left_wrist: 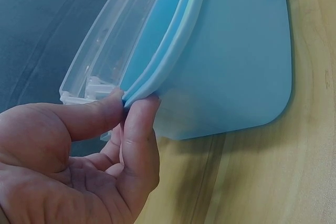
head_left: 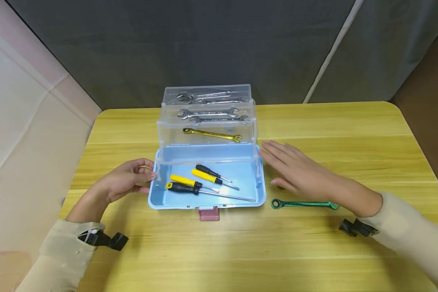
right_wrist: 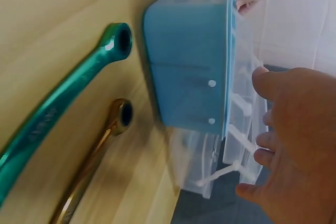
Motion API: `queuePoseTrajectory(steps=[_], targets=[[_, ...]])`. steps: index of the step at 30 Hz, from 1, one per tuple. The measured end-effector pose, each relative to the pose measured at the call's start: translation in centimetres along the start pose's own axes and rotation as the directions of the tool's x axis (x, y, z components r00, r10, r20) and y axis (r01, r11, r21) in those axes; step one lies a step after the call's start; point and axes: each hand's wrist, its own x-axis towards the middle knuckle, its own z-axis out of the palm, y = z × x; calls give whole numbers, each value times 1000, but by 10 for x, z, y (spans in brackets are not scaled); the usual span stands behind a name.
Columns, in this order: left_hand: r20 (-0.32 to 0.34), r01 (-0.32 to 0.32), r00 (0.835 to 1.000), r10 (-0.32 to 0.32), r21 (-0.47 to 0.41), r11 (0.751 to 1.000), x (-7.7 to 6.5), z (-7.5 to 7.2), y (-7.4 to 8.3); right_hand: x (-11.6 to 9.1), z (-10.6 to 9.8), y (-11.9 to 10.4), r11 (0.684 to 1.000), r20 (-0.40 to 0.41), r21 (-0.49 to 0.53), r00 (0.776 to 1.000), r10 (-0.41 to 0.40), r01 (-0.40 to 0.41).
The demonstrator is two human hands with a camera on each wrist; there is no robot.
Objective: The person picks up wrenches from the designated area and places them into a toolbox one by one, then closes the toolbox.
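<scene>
A light blue toolbox [head_left: 241, 170] stands unfolded on the table, with clear trays [head_left: 204, 140] stepped up behind its base. My left hand [head_left: 128, 179] pinches the left rim of the base; the left wrist view shows thumb and forefinger [left_wrist: 140, 129] on either side of that edge. Fingers extended, my right hand [head_left: 295, 166] is beside the toolbox's right side, fingertips close to the trays. In the base lie several screwdrivers [head_left: 184, 187] with yellow and black handles. The trays hold a gold wrench [head_left: 211, 134] and several silver wrenches [head_left: 208, 113].
On the table right of the toolbox lies a green ratchet wrench [head_left: 303, 204]. A copper-coloured wrench [right_wrist: 118, 121] lies beside it, mostly hidden under my right hand in the head view. A pink latch [head_left: 209, 213] hangs at the toolbox's front. A dark curtain [head_left: 204, 44] rises behind the table.
</scene>
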Motion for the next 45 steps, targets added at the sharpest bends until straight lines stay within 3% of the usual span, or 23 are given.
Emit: queuePoseTrajectory(steps=[18,33,45], targets=[[-1,0,1000,0,0,1000,0,0,-1,-59,25,23,994,-91,31,990,107,-105],[3,-8,1000,8,-2,1000,2,-2,-2,-92,43,47,988,-196,22,968,155,-154],[4,-14,1000,14,-10,1000,1,-2,-3,-110,57,63,956,-155,56,944,292,-287]])
